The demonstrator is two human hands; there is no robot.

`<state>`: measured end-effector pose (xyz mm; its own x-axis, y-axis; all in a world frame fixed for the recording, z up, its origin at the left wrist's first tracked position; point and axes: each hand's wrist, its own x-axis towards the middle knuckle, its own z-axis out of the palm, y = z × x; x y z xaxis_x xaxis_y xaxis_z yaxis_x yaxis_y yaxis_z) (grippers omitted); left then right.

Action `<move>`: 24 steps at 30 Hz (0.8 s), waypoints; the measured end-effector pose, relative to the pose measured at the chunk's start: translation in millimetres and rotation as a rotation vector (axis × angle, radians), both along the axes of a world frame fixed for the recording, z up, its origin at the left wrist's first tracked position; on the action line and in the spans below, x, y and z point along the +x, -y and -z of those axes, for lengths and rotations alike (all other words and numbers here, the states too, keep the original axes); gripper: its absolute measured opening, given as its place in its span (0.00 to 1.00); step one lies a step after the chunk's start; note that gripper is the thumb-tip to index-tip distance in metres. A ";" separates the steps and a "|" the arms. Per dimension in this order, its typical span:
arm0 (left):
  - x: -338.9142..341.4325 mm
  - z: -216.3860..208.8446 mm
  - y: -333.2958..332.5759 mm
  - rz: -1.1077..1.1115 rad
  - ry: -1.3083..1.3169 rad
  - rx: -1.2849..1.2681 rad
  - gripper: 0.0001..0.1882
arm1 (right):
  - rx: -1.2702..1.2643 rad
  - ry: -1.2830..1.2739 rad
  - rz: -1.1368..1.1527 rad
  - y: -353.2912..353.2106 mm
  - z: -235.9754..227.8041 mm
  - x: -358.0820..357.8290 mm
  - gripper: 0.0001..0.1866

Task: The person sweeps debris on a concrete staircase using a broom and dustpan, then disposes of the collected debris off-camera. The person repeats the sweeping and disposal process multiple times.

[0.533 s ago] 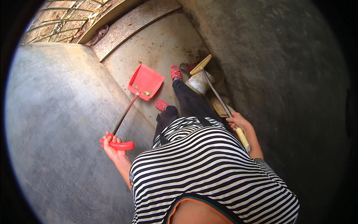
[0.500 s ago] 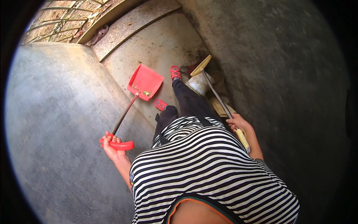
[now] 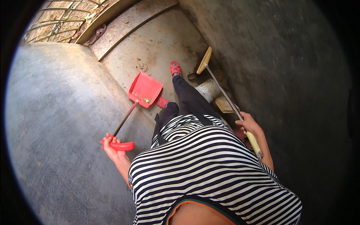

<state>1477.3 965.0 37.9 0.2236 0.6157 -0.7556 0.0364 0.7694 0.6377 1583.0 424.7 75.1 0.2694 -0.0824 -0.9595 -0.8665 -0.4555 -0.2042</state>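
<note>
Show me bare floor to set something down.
Mostly bare, with specks: the floor between the ledge and the farther red sandal; a narrower strip between that sandal and the red dustpan. Crowded: along the right wall, around the whitish container.

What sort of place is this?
Probably a narrow, semi-outdoor utility passage: grey walls on both sides, a daylit lattice of bars, and scattered debris on the floor.

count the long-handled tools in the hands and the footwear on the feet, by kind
Red plastic long-handled dustpan: 1
Grey-shafted tool with pale-yellow crossbar head: 1
Red strappy sandals: 2
Total: 4
</note>
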 end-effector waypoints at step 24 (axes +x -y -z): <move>-31.1 -1.4 -6.6 -0.066 0.060 0.007 0.10 | -0.271 0.155 -0.369 -46.3 53.5 32.1 0.17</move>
<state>1446.2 971.5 39.3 0.2266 0.6357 -0.7379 -0.0528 0.7645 0.6425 1615.1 471.0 21.6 0.4662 -0.1960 -0.8627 -0.6060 -0.7812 -0.1499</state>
